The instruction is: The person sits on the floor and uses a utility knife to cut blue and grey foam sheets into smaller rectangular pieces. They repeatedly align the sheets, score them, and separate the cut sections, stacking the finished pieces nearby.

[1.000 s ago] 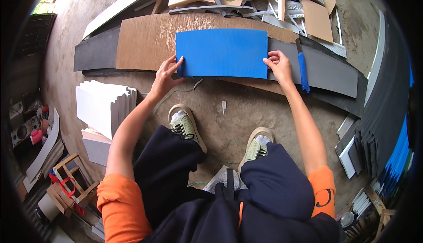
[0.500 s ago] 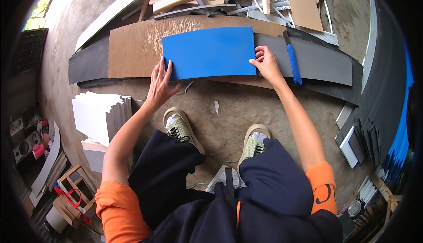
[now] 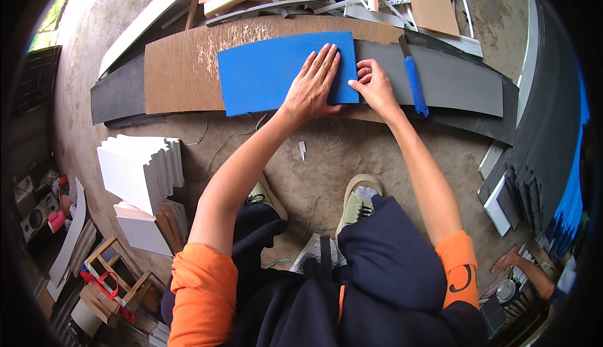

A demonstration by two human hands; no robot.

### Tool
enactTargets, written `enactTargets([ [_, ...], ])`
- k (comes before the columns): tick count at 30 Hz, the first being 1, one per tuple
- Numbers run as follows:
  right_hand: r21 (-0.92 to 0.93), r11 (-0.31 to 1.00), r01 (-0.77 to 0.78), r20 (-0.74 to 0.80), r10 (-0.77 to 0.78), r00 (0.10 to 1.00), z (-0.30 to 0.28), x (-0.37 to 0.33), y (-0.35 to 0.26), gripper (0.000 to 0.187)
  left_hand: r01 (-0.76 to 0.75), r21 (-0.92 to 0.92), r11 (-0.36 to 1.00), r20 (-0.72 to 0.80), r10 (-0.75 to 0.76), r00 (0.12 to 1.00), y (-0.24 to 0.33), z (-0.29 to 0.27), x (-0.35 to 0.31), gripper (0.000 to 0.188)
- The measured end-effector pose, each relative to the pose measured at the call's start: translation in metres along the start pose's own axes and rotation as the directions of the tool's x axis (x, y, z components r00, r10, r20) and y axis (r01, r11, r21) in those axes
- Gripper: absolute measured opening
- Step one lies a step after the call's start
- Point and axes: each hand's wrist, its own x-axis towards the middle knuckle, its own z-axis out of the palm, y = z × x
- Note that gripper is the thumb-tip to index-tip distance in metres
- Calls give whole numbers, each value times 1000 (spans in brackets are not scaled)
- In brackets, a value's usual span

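1. Blue sheet (image 3: 254, 73): lies at upper centre of the frame, across the brown board (image 3: 182, 73) and the near end of the grey board (image 3: 468, 86). Laid down; sits slightly askew in view.
2. Left hand (image 3: 312, 89): flat on the right part of the sheet, fingers straight and slightly apart, thumb spread by the lower edge. Grips nothing.
3. Right hand (image 3: 375, 89): at the sheet's right edge, fingers curled, thumb tip at the edge. Cannot tell whether they pinch it.
4. Knife (image 3: 414, 86): out of hand, on the grey board, right of the sheet.
5. Progress, as judged: placing done; sheet appears whole, with no cut or mark discernible. Any adjustment of its angle appears unfinished.
6. Surroundings: white stack (image 3: 129, 174) at centre left; scrap pile (image 3: 433, 4) along the top.
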Motion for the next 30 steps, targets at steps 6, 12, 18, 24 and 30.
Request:
enactTargets([
  [6,-12,999,34,-30,-35,999,4,-2,2,39,-4,-4,1000,7,4,1000,0,2,-2,100],
  [12,-92,993,79,-53,-84,995,1,-3,0,37,12,16,1000,33,-12,999,6,0,4,103],
  [18,-668,744,-4,-375,-331,866,-49,-19,-4,45,30,150,988,109,-47,993,3,-4,-3,100],
  [24,-661,734,-155,-229,0,974,-74,-12,12,43,6,235,972,200,-55,978,8,-5,5,99],
  [30,-58,978,-199,-125,191,974,-93,-7,-27,27,-9,137,990,372,-43,927,-14,-15,18,85],
])
